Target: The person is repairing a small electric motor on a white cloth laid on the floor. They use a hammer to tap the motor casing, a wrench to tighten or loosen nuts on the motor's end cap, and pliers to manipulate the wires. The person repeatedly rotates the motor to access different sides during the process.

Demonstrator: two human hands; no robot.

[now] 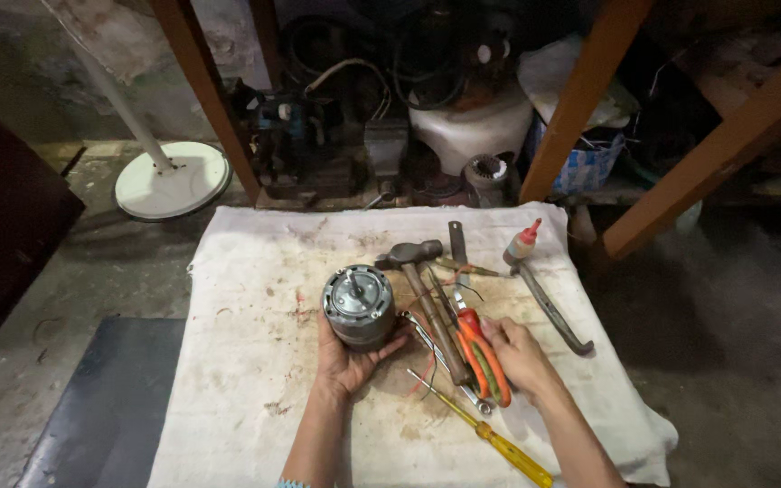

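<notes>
Left hand [347,360] cups a small round electric motor [358,306], grey metal casing with a short shaft pointing up, upright on a stained white cloth [255,380]. Right hand [517,354] closes over orange-handled pliers [481,354] (jaws hidden among tools). Beside them lie a hammer [422,289], a yellow-handled screwdriver [490,438] and a small red-capped bottle [522,244].

I cannot see the base of the motor [357,305]; the left hand [347,361] covers it. The right hand [519,354] hides part of the pliers [481,352]. The screwdriver [490,436] tip is too small to identify. Both forearms are cut off at the bottom edge.
</notes>
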